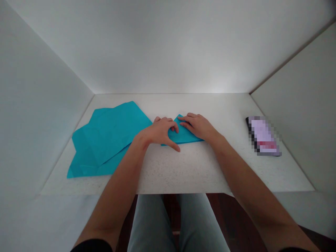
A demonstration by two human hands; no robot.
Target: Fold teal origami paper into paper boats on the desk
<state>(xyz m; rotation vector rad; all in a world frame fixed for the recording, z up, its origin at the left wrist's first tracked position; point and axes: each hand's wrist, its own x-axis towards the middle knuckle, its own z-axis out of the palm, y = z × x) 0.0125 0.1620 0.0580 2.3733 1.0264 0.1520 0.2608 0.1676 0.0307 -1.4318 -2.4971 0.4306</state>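
Observation:
A folded piece of turquoise paper [187, 137] lies flat on the white tabletop in front of me, roughly triangular with its tip pointing away. My left hand [164, 130] rests over its left side, thumb stretched out past the near edge and fingers curved apart from the thumb. On the upper right of the same paper lies my right hand [196, 125], its fingers extended and touching near the tip. The paper's left corner is partly hidden under my left hand.
Larger sheets of turquoise paper [110, 134], creased and overlapping, lie on the left of the tabletop [168, 171]. A phone [264, 134], blurred out by pixels, lies at the right. White walls [168, 49] enclose the back and both sides.

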